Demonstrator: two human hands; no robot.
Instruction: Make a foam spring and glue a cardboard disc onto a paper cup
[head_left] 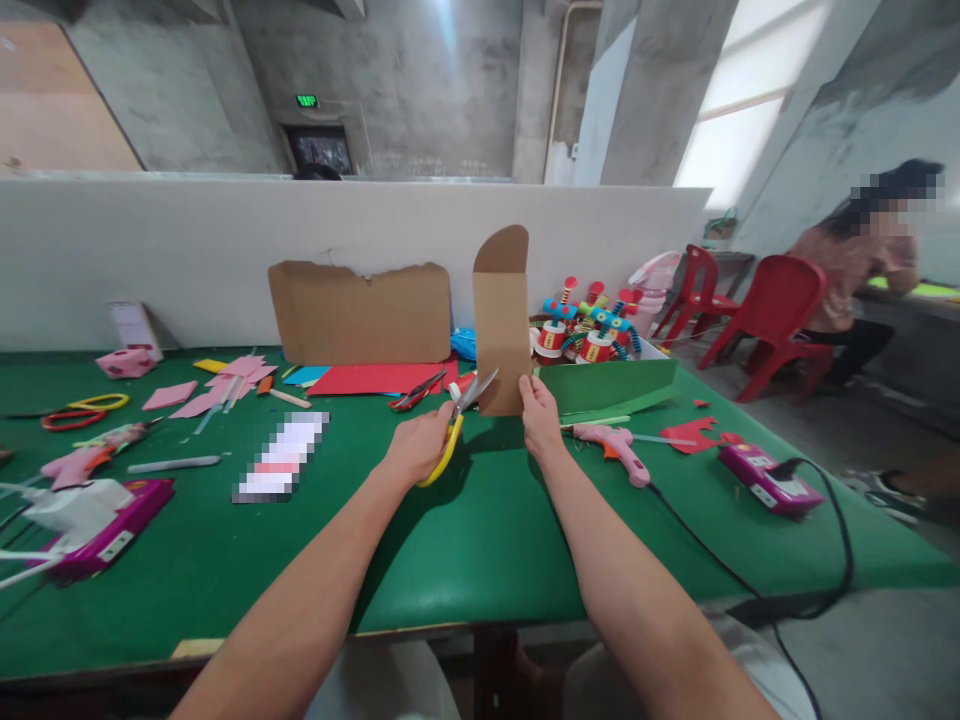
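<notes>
My left hand (421,446) is closed round the yellow handles of a pair of scissors (448,445). The blades are parted and point up to the right, close to the lower left edge of a cardboard strip (501,335). This brown strip stands upright with a rounded, creased top. My right hand (541,415) pinches its lower right edge. Behind my left hand lie another pair of scissors (417,391) and red paper (375,379). A larger sheet of cardboard (364,312) with a torn upper edge leans on the white partition.
Glue guns (615,447) (94,455) and purple power strips (771,480) (120,528) lie at both sides, with cables. Several colourful paper figures (592,325) stand in a green box (615,388) at the back right. Pink paper pieces (225,385) lie left. A person (862,250) sits beyond red chairs (780,310).
</notes>
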